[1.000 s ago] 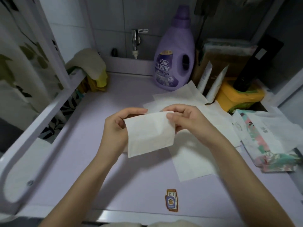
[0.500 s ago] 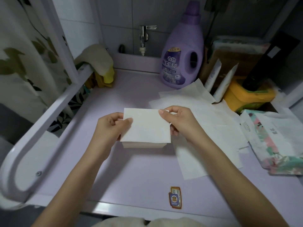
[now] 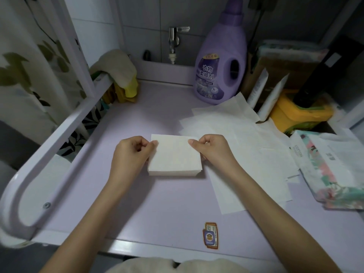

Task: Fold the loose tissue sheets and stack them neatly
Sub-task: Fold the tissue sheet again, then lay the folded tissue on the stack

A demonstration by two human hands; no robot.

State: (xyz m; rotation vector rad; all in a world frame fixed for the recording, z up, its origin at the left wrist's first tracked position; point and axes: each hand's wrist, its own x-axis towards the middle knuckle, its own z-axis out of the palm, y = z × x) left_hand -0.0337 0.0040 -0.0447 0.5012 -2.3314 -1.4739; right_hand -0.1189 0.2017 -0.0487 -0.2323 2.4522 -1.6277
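Note:
A folded white tissue (image 3: 175, 154) lies flat on a small stack of folded tissues in the middle of the lilac surface (image 3: 157, 209). My left hand (image 3: 132, 152) pinches its upper left corner and my right hand (image 3: 212, 150) pinches its upper right corner, thumbs on top. Several loose unfolded tissue sheets (image 3: 248, 138) lie spread to the right of the stack, overlapping one another and reaching under my right forearm.
A purple softener bottle (image 3: 220, 62) stands at the back beside a tap (image 3: 174, 40). A soft tissue pack (image 3: 331, 166) lies at the right, a yellow container (image 3: 297, 113) behind it. A white rail (image 3: 59, 133) bounds the left; a sticker (image 3: 211, 235) is near the front edge.
Both hands lowered the folded tissue from the air onto the stack and squared it there. They still pinch its upper corners.

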